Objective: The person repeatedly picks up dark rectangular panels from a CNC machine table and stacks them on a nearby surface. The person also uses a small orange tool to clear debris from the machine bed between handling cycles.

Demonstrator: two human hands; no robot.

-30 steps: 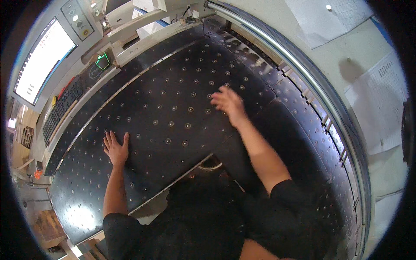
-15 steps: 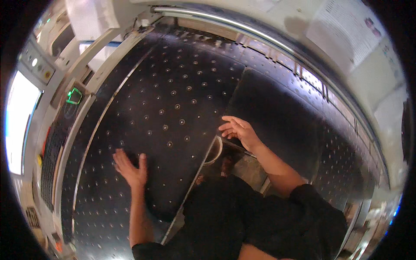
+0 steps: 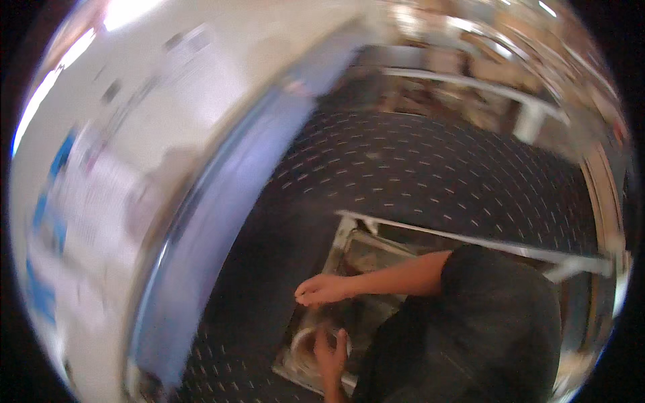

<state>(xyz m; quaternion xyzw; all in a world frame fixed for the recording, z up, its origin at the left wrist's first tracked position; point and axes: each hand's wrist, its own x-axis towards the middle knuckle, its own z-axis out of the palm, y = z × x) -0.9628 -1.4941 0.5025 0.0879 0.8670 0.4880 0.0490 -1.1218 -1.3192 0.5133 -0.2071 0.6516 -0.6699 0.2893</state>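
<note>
My left hand [image 3: 330, 354] is near the lower middle, its thumb standing apart from the fingers and nothing visible in it. Under and beside it shows a pale round rim [image 3: 298, 351], in the gap between the dark tabletops. A little farther up, my right hand [image 3: 325, 290] reaches leftward over the gap toward the edge of a plain black table surface [image 3: 262, 262]. Its fingers are loosely bent, blurred by motion, with no object seen in them. Neither hand visibly touches the table.
A dark tabletop [image 3: 430, 174] dotted with small studs spreads ahead and to the right. Its pale metal edge [image 3: 463, 235] borders the gap. A long bluish machine beam [image 3: 228, 208] runs along the left. Behind it stands a wall with blurred papers [image 3: 94, 181]. White framework [image 3: 529, 122] stands at the far right.
The view has swung sharply to the right, bringing the far right side of the tables into sight. My hands have come closer together, and the left one has left the studded tabletop.
</note>
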